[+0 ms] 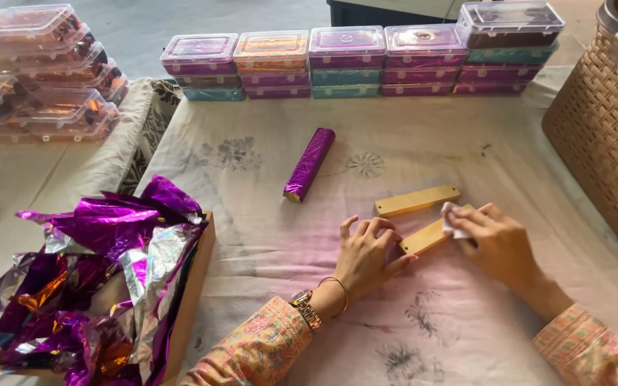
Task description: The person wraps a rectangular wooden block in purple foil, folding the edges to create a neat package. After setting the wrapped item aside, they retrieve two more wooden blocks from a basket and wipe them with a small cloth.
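At the far left we see clear boxes stacked, and nearer us a tray heaped with purple foil, close to our left arm for easy reach. Along the back runs a row of coloured boxes. A foil-wrapped bar lies apart at mid-table. Our left hand pins one end of a wooden bar flat on the cloth, fingers spread, steadying it while our right hand pinches a white wad against its other end. A second bar waits just beyond; a basket stands at right.
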